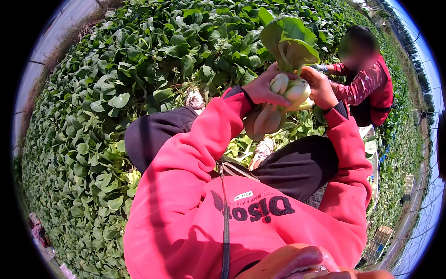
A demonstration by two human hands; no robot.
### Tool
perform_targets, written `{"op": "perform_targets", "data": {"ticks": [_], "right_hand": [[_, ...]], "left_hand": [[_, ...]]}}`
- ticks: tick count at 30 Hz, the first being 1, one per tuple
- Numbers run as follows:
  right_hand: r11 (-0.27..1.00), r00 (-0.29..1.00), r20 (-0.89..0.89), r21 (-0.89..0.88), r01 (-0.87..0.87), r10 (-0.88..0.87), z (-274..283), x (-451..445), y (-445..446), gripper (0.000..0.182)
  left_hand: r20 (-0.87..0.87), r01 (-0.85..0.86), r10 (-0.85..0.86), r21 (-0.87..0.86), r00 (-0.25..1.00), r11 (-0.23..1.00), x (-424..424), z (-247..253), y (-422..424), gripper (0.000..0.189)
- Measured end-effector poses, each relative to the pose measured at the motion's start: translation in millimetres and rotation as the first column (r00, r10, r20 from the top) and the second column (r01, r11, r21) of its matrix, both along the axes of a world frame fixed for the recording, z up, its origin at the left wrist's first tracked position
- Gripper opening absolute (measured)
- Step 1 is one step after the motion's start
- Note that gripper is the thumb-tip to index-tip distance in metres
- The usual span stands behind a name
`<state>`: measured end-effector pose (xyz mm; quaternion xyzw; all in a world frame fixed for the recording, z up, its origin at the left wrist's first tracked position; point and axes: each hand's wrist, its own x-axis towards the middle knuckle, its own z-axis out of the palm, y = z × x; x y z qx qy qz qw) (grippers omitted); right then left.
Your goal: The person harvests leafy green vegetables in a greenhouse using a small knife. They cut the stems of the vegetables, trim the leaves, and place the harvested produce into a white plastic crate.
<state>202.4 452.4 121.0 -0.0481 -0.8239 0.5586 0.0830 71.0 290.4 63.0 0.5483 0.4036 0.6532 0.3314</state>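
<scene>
My left hand (266,87), in a pink sleeve, grips a bunch of bok choy heads (298,91) from the left side, with its thumb across the pale stalks. On the bunch's right side, my right hand (318,87) closes around it near the leaves. Broad green leaves (291,42) stick out above both hands, and the pale bulbous bases face me. Another bok choy head (266,122) hangs in shade under my left hand. Cut leaves (240,146) lie on the ground between my shoes.
Dense leafy plants (139,52) grow ahead and to the left. A co-worker (369,80) crouches close at the right, hands near mine. A white plastic crate (373,164) with greens stands beside my right arm. More crates (378,244) lie farther right.
</scene>
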Motion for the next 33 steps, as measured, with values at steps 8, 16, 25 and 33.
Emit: {"op": "perform_targets", "data": {"ticks": [8, 16, 25, 33], "right_hand": [[0.985, 0.992, 0.002, -0.12, 0.122, -0.123, -8, 5, 9, 0.028], [0.82, 0.874, 0.115, -0.307, 0.483, -0.472, 1, 14, 21, 0.019], [0.7, 0.858, 0.13, -0.525, 0.485, -0.497, -9, 13, 32, 0.029], [0.685, 0.864, 0.1, -0.567, 0.457, -0.494, -18, 9, 41, 0.029]], "left_hand": [[0.175, 0.007, 0.009, -0.09, 0.984, 0.996, 11, 1, 7, 0.076], [0.479, 0.063, -0.058, 0.006, 0.876, 0.998, 14, -4, 12, 0.072], [0.531, 0.086, -0.109, 0.067, 0.841, 0.994, 17, 1, 9, 0.072], [0.414, 0.094, -0.097, 0.028, 0.905, 0.995, 17, 11, 2, 0.071]]}}
